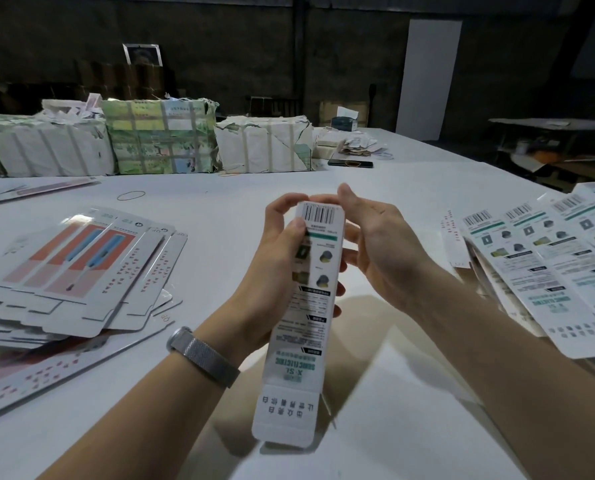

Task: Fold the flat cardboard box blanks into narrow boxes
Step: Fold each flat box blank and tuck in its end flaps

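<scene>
- At the centre of the view, above the white bench point(220, 209), a narrow box point(310, 306) is held up off the surface, its barcode end at 12 o'clock and its open flap end hanging down toward 6 o'clock.
- Left hand point(278, 261) grips the box from the 9 o'clock side, thumb pressed on the printed face just under the barcode, fingers curled over the top end.
- Right hand point(375, 251) is at the 3 o'clock side of the box, fingers curled behind its upper part, thumb raised near the top end; whether it is gripping firmly I cannot tell.
- A metal mesh wristband point(202, 355) sits on the left wrist.
- At 9 o'clock on the bench lies a loose heap of flat blanks point(81, 271) printed in orange and pink.
- At 3 o'clock lies a fanned row of finished boxes point(548, 258), barcodes facing up.
- At 11 o'clock, at the far side of the bench, stand wrapped bundles point(157, 136) bound with straps.
- A rubber band point(131, 195) lies on the bench at 10 o'clock, well apart from the hands.
</scene>
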Available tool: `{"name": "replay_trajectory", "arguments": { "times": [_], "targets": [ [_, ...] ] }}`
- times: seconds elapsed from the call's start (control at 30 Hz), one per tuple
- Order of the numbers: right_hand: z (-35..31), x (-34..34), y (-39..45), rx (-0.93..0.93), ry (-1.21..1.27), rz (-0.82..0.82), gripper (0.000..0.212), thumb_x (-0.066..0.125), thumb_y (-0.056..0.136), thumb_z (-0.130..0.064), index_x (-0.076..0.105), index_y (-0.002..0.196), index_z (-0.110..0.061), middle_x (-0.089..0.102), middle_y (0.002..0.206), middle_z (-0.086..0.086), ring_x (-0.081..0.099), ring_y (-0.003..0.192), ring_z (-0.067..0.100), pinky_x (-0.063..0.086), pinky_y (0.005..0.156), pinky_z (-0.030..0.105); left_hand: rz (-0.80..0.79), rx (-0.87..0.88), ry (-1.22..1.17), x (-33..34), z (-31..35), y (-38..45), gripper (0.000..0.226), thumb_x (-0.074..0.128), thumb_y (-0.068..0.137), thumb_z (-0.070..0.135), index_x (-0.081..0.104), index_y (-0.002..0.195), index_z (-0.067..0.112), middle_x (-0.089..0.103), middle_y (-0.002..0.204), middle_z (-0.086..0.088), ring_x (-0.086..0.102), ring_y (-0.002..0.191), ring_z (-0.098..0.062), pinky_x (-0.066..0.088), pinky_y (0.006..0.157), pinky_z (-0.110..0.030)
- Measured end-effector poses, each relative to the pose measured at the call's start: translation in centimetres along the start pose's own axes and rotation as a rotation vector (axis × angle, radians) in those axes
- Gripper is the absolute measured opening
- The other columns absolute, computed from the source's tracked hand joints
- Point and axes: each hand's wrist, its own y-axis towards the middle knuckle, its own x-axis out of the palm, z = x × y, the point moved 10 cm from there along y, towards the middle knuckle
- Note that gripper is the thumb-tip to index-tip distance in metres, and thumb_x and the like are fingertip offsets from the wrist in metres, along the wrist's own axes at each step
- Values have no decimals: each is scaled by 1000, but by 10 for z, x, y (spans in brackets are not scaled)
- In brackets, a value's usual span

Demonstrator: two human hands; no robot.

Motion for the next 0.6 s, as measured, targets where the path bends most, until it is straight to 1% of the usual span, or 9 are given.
{"name": "replay_trajectory", "arguments": {
  "times": [0.1, 0.2, 0.27, 0.37, 0.4, 0.47, 0.53, 0.57, 0.6],
  "targets": [
    [-6, 0, -3, -91, -18, 45, 47, 48, 86, -56, 78, 99, -22, 69, 76, 1, 66, 72, 18, 57, 63, 27, -13, -25, -39, 0, -1, -2, 21, 28, 110, 37, 43, 124, 43, 71, 86, -11, 69, 69, -32, 57, 55, -42],
    [-2, 1, -4, -69, 30, 36, 47, 46, 87, -58, 79, 98, -26, 70, 84, 8, 67, 75, 16, 56, 68, 31, -18, -30, -49, 1, 1, -5, 21, 28, 109, 38, 45, 121, 43, 71, 88, -14, 69, 69, -33, 58, 56, -43],
    [9, 4, -1, 2, 107, -7, 53, 39, 91, -63, 77, 103, -28, 71, 94, 8, 67, 87, 15, 54, 78, 36, 13, -17, -35, 0, 5, -5, 21, 28, 110, 36, 44, 122, 42, 72, 88, -12, 69, 69, -32, 58, 55, -42],
    [21, 16, 0, 164, 466, -145, 64, 29, 93, -70, 70, 121, -29, 71, 119, 0, 61, 115, 25, 44, 103, 49, 64, 31, -38, -3, 12, -1, 21, 30, 109, 35, 42, 122, 48, 71, 90, -6, 71, 71, -24, 59, 58, -37],
    [22, 16, 0, 190, 567, -163, 64, 31, 92, -71, 68, 125, -29, 68, 128, 1, 58, 122, 28, 41, 107, 54, 48, 32, -76, 1, 14, 0, 24, 30, 109, 37, 41, 124, 53, 71, 96, -4, 72, 77, -21, 60, 63, -37],
    [16, 13, 0, 164, 632, -165, 57, 43, 92, -65, 64, 130, -28, 63, 134, 3, 55, 126, 30, 40, 108, 56, -23, 41, -121, 10, 15, 2, 33, 32, 108, 41, 38, 127, 67, 61, 125, 4, 70, 100, -18, 61, 75, -38],
    [10, 12, 0, 102, 448, -166, 52, 60, 87, -48, 59, 134, -27, 60, 132, 1, 55, 124, 28, 41, 109, 55, -34, 80, -121, 13, 17, 3, 39, 36, 104, 46, 33, 128, 77, 36, 144, 26, 59, 119, -17, 60, 84, -43],
    [7, 13, -1, 72, 277, -159, 56, 64, 84, -38, 55, 138, -26, 59, 132, 0, 56, 122, 28, 44, 107, 52, -1, 106, -114, 10, 16, 5, 40, 41, 101, 49, 34, 126, 80, 29, 147, 32, 56, 124, -19, 59, 88, -47],
    [6, 13, -3, 53, 119, -142, 62, 65, 82, -30, 51, 142, -23, 58, 132, 0, 59, 118, 29, 48, 102, 47, 45, 126, -115, 4, 15, 7, 41, 47, 98, 50, 36, 122, 81, 28, 148, 34, 55, 125, -20, 58, 88, -50]
  ]
}}
